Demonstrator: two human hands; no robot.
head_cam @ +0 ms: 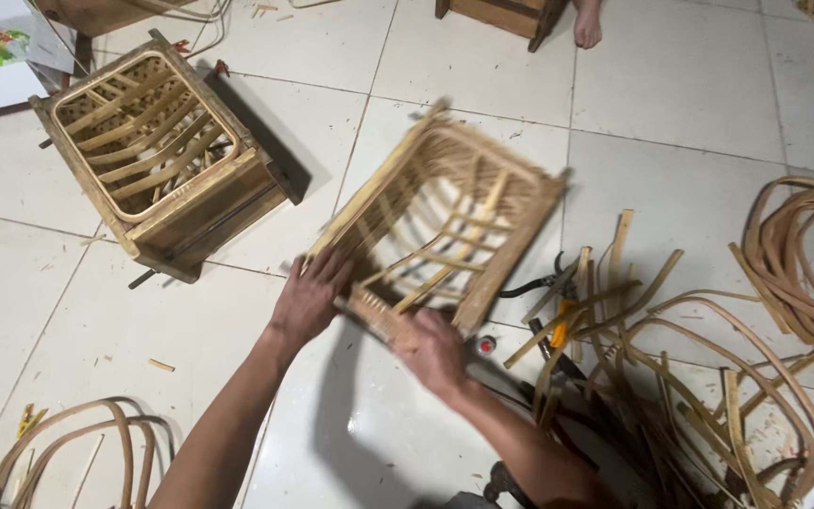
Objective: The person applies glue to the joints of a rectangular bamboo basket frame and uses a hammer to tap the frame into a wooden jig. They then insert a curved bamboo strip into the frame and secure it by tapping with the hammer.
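White tiled floor point(690, 85) under everything. Square rattan basket frame point(445, 231) tilted up off the floor, blurred, open side toward camera; corner posts and rim joined, curved slats set inside, gaps between slats still open, so by the look of it partly built. Left hand point(308, 297) flat on the frame's near-left edge, fingers point(332, 269) spread and pressing, not curled. Right hand point(433, 351) clasps the near bottom corner, fingers wrapped under it and hidden. Second similar basket frame point(148, 151) well apart up-left of the left fingers, slats denser, seems further along. Loose pile of bent rattan strips point(680, 377) just right of the right fingers, unused. Rattan coils point(803, 264) farther right. Cutters with a yellow handle point(558, 325) near the right fingers.
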